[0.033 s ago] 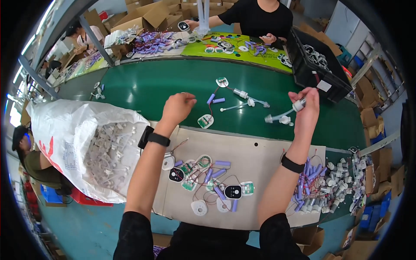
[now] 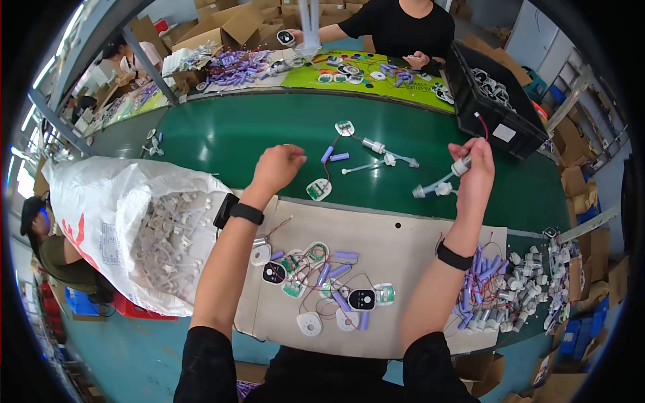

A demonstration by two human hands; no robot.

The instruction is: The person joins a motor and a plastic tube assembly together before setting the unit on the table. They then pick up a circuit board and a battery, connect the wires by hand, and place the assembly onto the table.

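Observation:
My right hand (image 2: 477, 164) is closed around a small silver motor pump (image 2: 461, 166). A clear tube with white fittings (image 2: 433, 189) hangs from it toward the left, and a red wire (image 2: 482, 125) sticks up above the fingers. My left hand (image 2: 281, 166) hovers over the green table with curled fingers; nothing shows between them. Between my hands lie a similar pump (image 2: 373, 145) with tubing, two purple battery cells (image 2: 339, 156) and two round circuit boards (image 2: 318, 189) joined by wires. Nearer me, a beige board (image 2: 282, 329) carries several wired boards, cells and black-faced covers (image 2: 361, 298).
A white sack (image 2: 87, 201) of clear plastic fittings lies open at left. Piled motor pumps (image 2: 524, 289) and purple cells (image 2: 478, 275) sit at right. A black crate (image 2: 497, 121) stands far right. Across the table, a person (image 2: 410, 30) holds a black-faced part (image 2: 285, 38).
The pump in my right hand has dipped slightly, with its tube end lower. The red wire above that hand now shows more clearly. My left hand has barely moved.

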